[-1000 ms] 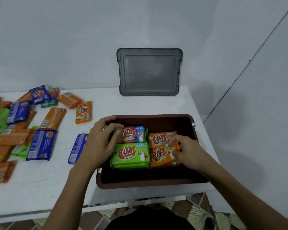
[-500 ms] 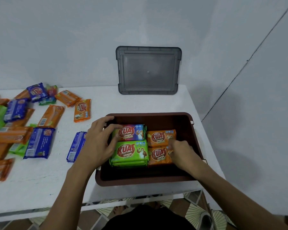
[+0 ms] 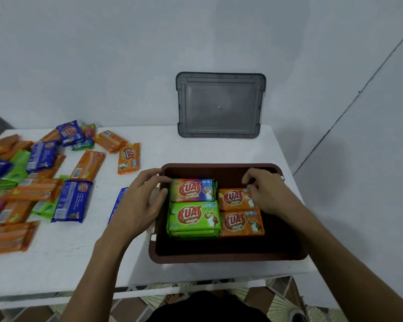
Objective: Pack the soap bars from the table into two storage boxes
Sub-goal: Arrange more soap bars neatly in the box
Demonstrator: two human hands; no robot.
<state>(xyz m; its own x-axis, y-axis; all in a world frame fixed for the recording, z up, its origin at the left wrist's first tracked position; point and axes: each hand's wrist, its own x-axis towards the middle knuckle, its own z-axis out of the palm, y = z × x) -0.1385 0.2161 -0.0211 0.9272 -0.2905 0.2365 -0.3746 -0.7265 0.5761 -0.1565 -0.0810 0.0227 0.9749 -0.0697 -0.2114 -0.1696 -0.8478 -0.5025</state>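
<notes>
1. Squaring packed soap bars inside the brown box: the left hand, fingers nearly straight, presses the multicoloured bar.
2. Curled over the upper orange bar, the right hand; grip unclear.
3. Push rows flush, leaving room for more.

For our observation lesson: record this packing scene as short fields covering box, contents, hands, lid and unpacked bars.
box: brown storage box, open, on white table
contents: rainbow bar, green bar, far orange bar, near orange bar
left hand: touches rainbow bar
right hand: touches far orange bar
lid: grey, leaning against wall
unpacked: loose bars at table's left
</notes>
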